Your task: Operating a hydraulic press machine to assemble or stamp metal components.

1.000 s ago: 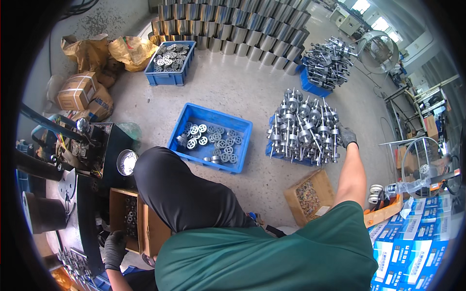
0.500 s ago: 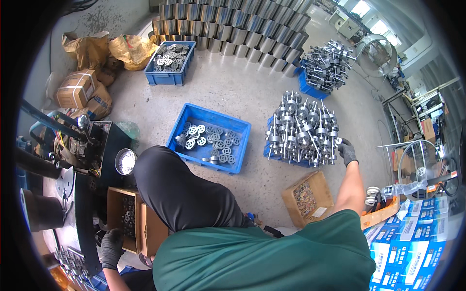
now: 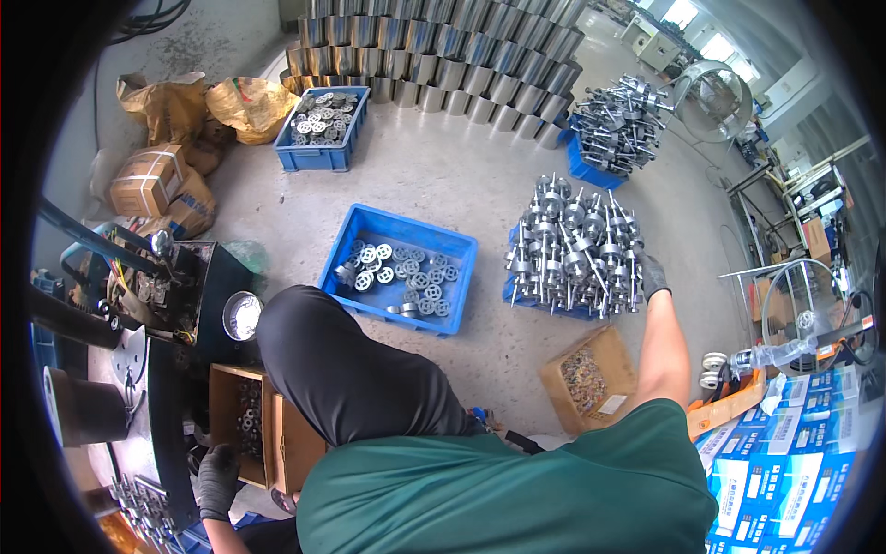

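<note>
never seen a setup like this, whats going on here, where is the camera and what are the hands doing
No robot here: these are a person's gloved hands. A wide fisheye camera on the head looks down, so straight edges bend and the wearer's green shirt fills the bottom.

The right hand is at the side of a pile of metal shafts heaped over a blue crate; whether it grips one is hard to tell. The left hand is beside an open cardboard box of small dark parts; nothing clearly shows in it.

On the floor ahead stands a blue tray holding metal discs.
</note>
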Tool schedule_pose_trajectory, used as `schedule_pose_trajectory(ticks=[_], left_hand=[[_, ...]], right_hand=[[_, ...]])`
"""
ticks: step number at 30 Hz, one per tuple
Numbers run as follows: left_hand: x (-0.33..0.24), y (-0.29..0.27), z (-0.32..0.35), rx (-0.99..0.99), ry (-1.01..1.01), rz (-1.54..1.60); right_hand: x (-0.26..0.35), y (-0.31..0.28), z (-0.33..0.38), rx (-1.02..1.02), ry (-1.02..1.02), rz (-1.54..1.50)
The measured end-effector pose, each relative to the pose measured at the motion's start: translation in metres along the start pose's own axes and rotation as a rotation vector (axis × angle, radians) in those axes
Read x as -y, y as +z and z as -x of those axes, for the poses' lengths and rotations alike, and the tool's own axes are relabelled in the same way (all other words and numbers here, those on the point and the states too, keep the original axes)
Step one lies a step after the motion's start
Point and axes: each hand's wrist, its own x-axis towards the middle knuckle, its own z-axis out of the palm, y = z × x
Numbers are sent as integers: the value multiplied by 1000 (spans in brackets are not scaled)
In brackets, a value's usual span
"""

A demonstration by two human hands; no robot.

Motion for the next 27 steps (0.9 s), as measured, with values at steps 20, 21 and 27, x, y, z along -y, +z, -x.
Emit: schedule_pose_trajectory(ticks=[20,21,27], left_hand=[[44,22,-16,0,311,-222],[47,24,-17,-10,316,-193],[67,31,-12,70,220,-115]], right_hand=[[-60,1,-16,-200,-94,-147],[-63,3,-17,-243,-87,-133],[-76,13,-36,-585,-106,-527]])
